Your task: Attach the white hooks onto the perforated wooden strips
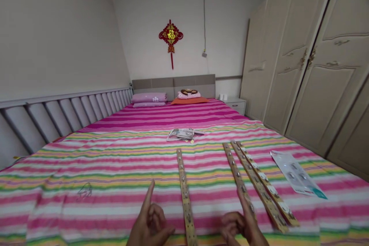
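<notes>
My left hand (pixel 152 221) is raised over the striped bed sheet, its index finger stretched out, the thumb out to the side and the other fingers curled, holding nothing. Just right of it lies a narrow tan strip (pixel 185 190) set with a row of small metal pieces. My right hand (pixel 242 225) has the same pose and is also without anything in it. Its index finger overlaps a second tan strip (pixel 233 163) in view; whether they touch I cannot tell. Right of that lie a third strip (pixel 255 180) and one with white round pieces (pixel 266 182), side by side.
A clear plastic package (pixel 296 175) with round metal pieces lies at the right. A small plastic-wrapped bundle (pixel 184 134) lies farther up the bed, and a thin wire tangle (pixel 85 191) at left. Folded bedding (pixel 150 98) is near the headboard. Wardrobes (pixel 325 96) stand at right.
</notes>
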Available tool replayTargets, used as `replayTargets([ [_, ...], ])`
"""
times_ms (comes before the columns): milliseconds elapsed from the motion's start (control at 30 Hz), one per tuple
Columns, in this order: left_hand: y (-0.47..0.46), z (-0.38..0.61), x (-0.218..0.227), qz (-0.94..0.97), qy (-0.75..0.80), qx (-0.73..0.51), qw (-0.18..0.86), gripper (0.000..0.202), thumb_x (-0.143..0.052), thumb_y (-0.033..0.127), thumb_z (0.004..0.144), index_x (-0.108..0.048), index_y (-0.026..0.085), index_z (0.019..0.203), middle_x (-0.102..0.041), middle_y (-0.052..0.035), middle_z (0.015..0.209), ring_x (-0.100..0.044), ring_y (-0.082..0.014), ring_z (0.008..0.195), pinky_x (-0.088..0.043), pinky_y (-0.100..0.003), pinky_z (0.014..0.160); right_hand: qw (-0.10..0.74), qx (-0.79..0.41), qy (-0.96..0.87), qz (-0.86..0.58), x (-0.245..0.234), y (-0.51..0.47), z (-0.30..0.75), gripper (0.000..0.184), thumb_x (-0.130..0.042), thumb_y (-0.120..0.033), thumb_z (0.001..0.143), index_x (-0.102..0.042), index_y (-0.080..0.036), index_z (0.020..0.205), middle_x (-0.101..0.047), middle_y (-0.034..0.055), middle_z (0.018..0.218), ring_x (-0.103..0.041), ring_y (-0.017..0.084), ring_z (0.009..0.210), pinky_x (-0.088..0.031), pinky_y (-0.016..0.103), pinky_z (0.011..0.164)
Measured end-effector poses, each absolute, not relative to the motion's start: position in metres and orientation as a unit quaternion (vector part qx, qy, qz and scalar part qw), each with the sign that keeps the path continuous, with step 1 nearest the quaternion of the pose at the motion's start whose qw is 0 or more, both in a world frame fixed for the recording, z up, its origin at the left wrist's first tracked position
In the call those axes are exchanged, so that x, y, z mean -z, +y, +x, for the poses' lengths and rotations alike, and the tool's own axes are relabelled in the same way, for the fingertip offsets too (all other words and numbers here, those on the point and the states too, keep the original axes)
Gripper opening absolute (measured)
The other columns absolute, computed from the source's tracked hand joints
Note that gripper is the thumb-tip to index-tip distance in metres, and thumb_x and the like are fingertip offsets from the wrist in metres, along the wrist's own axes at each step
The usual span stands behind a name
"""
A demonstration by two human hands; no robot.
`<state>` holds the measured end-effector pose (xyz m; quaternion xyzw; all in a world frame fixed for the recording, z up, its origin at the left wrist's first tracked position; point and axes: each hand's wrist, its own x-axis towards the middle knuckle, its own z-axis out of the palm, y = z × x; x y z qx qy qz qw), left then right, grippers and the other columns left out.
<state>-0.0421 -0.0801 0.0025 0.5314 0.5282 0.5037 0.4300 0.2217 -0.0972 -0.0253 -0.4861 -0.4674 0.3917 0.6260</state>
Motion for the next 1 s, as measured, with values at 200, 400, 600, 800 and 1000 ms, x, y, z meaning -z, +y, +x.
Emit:
replayTargets([
  [200, -0.075, -0.021, -0.039, 0.544, 0.539, -0.543, 0.343, 0.118, -0.079, 0.036, 0.057, -0.004, 0.026, 0.148, -0.047, 0.0089, 0.057, -0.041, -0.0096, 0.048, -0.040, -0.022, 0.051, 0.638, -0.258, -0.554, -0.468, -0.025, -0.095, 0.216, 0.078, -0.057, -0.035, 0.082, -0.016, -0.020, 0.147, -0.052, -0.0041, 0.059, -0.050, 0.016, 0.053, -0.045, 0.028, 0.058],
  [400, -0.068, -0.021, 0.001, 0.521, 0.557, -0.519, 0.385, 0.110, -0.075, 0.043, 0.062, -0.010, 0.020, 0.147, -0.043, 0.0100, 0.056, -0.038, -0.0079, 0.048, -0.035, -0.020, 0.051, 0.590, -0.371, -0.522, -0.492, 0.026, -0.085, 0.210, 0.058, -0.056, -0.046, 0.081, -0.048, -0.021, 0.132, -0.047, -0.0059, 0.058, -0.043, 0.012, 0.051, -0.038, 0.023, 0.051],
  [600, -0.080, -0.013, 0.063, 0.385, 0.618, -0.465, 0.504, 0.084, -0.056, 0.064, 0.070, -0.039, 0.016, 0.137, -0.058, -0.0008, 0.074, -0.055, -0.0145, 0.068, -0.041, -0.024, 0.058, 0.492, -0.625, -0.366, -0.484, 0.115, -0.092, 0.191, 0.050, -0.065, -0.063, 0.065, -0.070, -0.014, 0.069, -0.059, 0.0013, 0.053, -0.049, 0.010, 0.045, -0.034, 0.020, 0.042],
  [800, -0.085, -0.001, 0.096, 0.341, 0.625, -0.428, 0.556, 0.065, -0.057, 0.067, 0.062, -0.063, 0.018, 0.105, -0.065, -0.0082, 0.095, -0.061, -0.0202, 0.081, -0.047, -0.028, 0.064, 0.421, -0.822, -0.231, -0.307, 0.115, -0.089, 0.166, 0.043, -0.071, -0.050, 0.067, -0.071, -0.014, 0.090, -0.074, 0.0125, 0.080, -0.069, 0.024, 0.072, -0.051, 0.033, 0.063],
  [1000, -0.095, 0.028, 0.101, 0.400, 0.597, -0.496, 0.487, 0.071, -0.065, 0.061, 0.057, -0.060, 0.012, 0.109, -0.066, -0.0109, 0.089, -0.062, -0.0230, 0.079, -0.052, -0.031, 0.068, 0.410, -0.844, -0.223, -0.266, 0.113, -0.087, 0.147, 0.047, -0.063, -0.050, 0.073, -0.069, -0.012, 0.101, -0.075, 0.0153, 0.090, -0.068, 0.030, 0.090, -0.051, 0.042, 0.077],
])
